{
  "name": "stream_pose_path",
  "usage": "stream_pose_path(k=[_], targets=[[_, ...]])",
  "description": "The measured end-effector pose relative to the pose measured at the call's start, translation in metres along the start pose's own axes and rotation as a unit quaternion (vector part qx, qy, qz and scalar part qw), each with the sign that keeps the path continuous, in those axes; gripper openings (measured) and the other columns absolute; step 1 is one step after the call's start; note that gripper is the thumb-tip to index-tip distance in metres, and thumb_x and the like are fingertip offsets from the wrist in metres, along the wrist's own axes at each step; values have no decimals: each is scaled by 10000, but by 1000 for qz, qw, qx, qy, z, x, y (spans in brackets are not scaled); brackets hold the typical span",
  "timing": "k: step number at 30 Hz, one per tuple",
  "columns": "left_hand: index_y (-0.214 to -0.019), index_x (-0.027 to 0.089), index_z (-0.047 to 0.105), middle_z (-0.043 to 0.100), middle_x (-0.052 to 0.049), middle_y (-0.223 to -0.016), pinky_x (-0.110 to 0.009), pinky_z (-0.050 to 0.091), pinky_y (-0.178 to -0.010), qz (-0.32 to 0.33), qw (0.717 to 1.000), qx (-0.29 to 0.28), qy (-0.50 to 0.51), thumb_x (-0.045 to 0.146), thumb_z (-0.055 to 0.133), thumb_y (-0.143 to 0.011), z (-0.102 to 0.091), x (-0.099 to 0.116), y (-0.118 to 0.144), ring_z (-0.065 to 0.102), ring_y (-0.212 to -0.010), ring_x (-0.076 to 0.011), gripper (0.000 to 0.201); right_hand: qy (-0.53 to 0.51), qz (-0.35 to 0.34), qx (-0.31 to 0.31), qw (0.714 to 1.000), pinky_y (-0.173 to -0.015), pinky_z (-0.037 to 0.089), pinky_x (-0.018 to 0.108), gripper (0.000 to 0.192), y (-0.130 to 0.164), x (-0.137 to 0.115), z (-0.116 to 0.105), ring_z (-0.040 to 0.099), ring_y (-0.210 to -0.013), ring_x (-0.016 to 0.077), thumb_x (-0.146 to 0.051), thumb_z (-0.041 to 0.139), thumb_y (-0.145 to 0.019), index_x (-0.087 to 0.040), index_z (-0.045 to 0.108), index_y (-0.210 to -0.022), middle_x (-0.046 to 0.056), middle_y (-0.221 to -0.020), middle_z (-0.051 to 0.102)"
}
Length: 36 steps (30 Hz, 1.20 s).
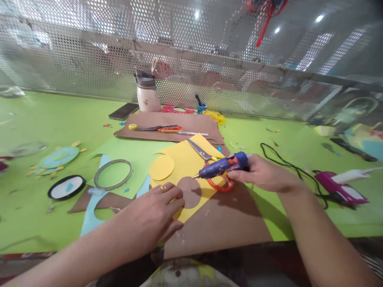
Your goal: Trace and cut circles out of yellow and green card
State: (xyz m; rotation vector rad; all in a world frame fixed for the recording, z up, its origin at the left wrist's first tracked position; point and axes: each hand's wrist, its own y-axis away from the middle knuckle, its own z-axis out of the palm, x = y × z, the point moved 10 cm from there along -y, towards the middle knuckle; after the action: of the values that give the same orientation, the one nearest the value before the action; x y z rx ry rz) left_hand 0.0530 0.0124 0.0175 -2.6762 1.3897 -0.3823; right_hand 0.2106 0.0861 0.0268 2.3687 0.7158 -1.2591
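From the head camera, the right hand (263, 174) is closed around a blue glue gun (223, 166), its nozzle pointing at a yellow paper sheet (185, 163) near the front edge of the green bench (36, 119). The left hand (155, 213) lies flat, fingers spread, pressing that sheet beside its round cut-out hole (190, 192). A yellow paper disc (161, 167) rests on the sheet; red-handled scissors (209, 167) lie under the gun.

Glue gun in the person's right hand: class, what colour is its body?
Dark blue glue gun, with an orange trigger part, held in the right hand; head view.
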Motion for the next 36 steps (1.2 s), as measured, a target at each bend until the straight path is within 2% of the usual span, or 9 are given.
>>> stream_pose_path(k=[3, 6, 11, 16, 23, 27, 32, 36], targets=[[-1040, 186, 608, 601, -97, -1070, -395, 469, -805, -25, 999, -42, 4, 285, 492, -926, 16, -6, 6, 554, -973, -261, 190, 30, 42, -46, 998, -606, 458, 248, 290, -2, 6, 17, 580, -652, 148, -442, 606, -879, -168, 660, -800, 5, -714, 657], [-1067, 176, 597, 581, -109, -1071, -404, 468, -815, -24, 999, -28, 24, 291, 450, -950, 17, -9, 7, 539, -973, -258, 221, 56, 74, -46, 995, -542, 424, 230, 277, -2, 11, 23, 564, -594, 134, -434, 600, -884, -178, 653, -795, -12, -657, 639], [-1068, 164, 597, 592, -101, -1003, -388, 477, -832, 7, 999, 11, 49, 271, 498, -932, 11, -6, 7, 541, -981, -251, 200, 75, 98, -34, 992, -519, 403, 217, 274, -4, 13, 26, 563, -575, 125, -430, 594, -882, -191, 637, -756, -22, -640, 645], [-1056, 184, 610, 620, -89, -951, -378, 497, -832, 17, 999, 39, 33, 280, 527, -918, 6, -4, 7, 572, -970, -249, 187, 92, 116, -23, 989, -518, 405, 227, 298, -8, 15, 29, 562, -565, 130, -449, 594, -870, -193, 623, -722, -23, -628, 649], [-1054, 179, 619, 632, -92, -923, -386, 508, -836, 23, 998, 55, 27, 267, 535, -912, 3, -2, 6, 584, -964, -253, 187, 143, 83, 35, 986, -549, 404, 239, 285, -15, 7, 26, 553, -615, 145, -456, 590, -863, -195, 645, -762, -11, -679, 644], [-1038, 182, 627, 634, -95, -930, -376, 511, -819, 22, 998, 54, 31, 246, 524, -913, 2, -2, 6, 582, -959, -249, 175, 171, 85, 49, 980, -533, 388, 247, 330, -14, 6, 18, 520, -553, 139, -471, 568, -871, -192, 631, -707, -11, -613, 614], [-1020, 202, 640, 643, -82, -921, -348, 511, -813, 11, 997, 62, 36, 220, 511, -915, 0, -3, 6, 596, -943, -230, 167, 224, 120, 29, 967, -517, 378, 250, 332, -3, 11, 8, 535, -576, 158, -492, 567, -866, -201, 632, -719, 10, -666, 652], [-1019, 204, 647, 653, -77, -918, -341, 507, -828, 3, 997, 67, 49, 205, 514, -912, -1, -4, 6, 607, -936, -221, 171, 253, 106, -1, 962, -522, 357, 256, 307, 5, 6, 10, 522, -608, 171, -497, 570, -866, -217, 620, -751, 16, -700, 651]])
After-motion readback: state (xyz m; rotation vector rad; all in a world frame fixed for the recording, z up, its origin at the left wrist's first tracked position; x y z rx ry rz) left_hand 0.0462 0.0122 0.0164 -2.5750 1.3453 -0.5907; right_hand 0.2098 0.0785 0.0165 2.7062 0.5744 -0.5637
